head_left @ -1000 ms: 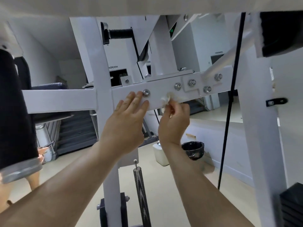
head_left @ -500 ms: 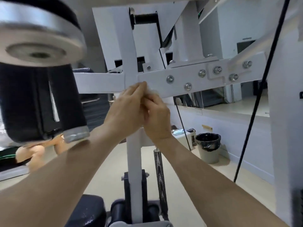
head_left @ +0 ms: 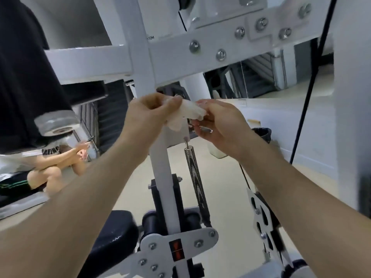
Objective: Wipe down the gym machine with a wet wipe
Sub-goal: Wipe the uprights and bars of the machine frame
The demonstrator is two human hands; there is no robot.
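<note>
Grip: both hands grasp one crumpled wet wipe (head_left: 185, 113) between them. The left hand (head_left: 148, 115) pinches its upper left end between thumb and fingers; the right hand (head_left: 218, 121) pinches its right end with the fingertips, palm turned up.

Location of wipe: centre of view, in front of the white upright post (head_left: 160, 157) of the gym machine (head_left: 140, 57), just below the horizontal crossbar (head_left: 90, 61). Whether it touches the post cannot be told. A loose corner hangs down toward 6 o'clock.

Machine parts, by clock face from the wipe:
- 12 to 2 o'clock — bolted white plate (head_left: 220, 43) with several bolt heads.
- 3 o'clock — black cable (head_left: 305, 109) running steeply across the frame.
- 5 o'clock — coil spring (head_left: 195, 177) hanging beside the post.
- 6 o'clock — bracket plate (head_left: 180, 243) with a red marker.
- 7 o'clock — black padded seat (head_left: 112, 237).
- 9 to 10 o'clock — black roller pad (head_left: 26, 77) with a metal end cap.

Surroundings: black bin (head_left: 263, 133) at 3 o'clock behind the right hand; another person (head_left: 50, 163), seated, at 8 o'clock.
</note>
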